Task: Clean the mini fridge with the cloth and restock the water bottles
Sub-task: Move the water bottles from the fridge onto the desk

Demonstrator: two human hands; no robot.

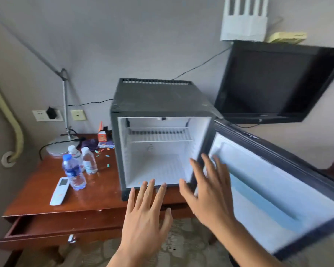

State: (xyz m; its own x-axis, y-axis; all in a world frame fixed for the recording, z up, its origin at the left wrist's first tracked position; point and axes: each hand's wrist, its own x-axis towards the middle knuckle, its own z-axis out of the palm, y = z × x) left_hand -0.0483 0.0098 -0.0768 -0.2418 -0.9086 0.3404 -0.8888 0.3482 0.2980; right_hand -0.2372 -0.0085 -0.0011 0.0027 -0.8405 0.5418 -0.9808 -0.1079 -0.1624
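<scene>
Head view, fridge: a black box-shaped mini fridge (pixel 160 97) with a matte top stands on the right end of the glossy reddish-brown wooden table (pixel 96 197), its opening facing the camera.
Fridge interior: white ribbed plastic walls and floor, with a white wire shelf (pixel 160 134) set level in the upper half; nothing stands on it.
Fridge door: the black-edged door with white plastic lining (pixel 278 189) is swung wide to the right, its inner face turned up toward the camera, a pale blue band running along its length.
Bottles: three clear plastic water bottles stand upright near the table's left rear; a blue-capped, blue-labelled bottle (pixel 73 172) is nearest the front edge, and two white-capped bottles (pixel 88 160) stand just behind it, side by side.
Remote: a long white plastic remote control (pixel 59 190) lies flat, just left of the blue-capped bottle, its long axis running toward the front edge.
Left hand (pixel 145 214): empty, fingers spread wide, palm down before the fridge's lower edge.
Right hand (pixel 210 191): empty, fingers splayed, by the hinge-side corner of the opening.
Drawer: the table's wooden drawer (pixel 46 232) is pulled out.
</scene>
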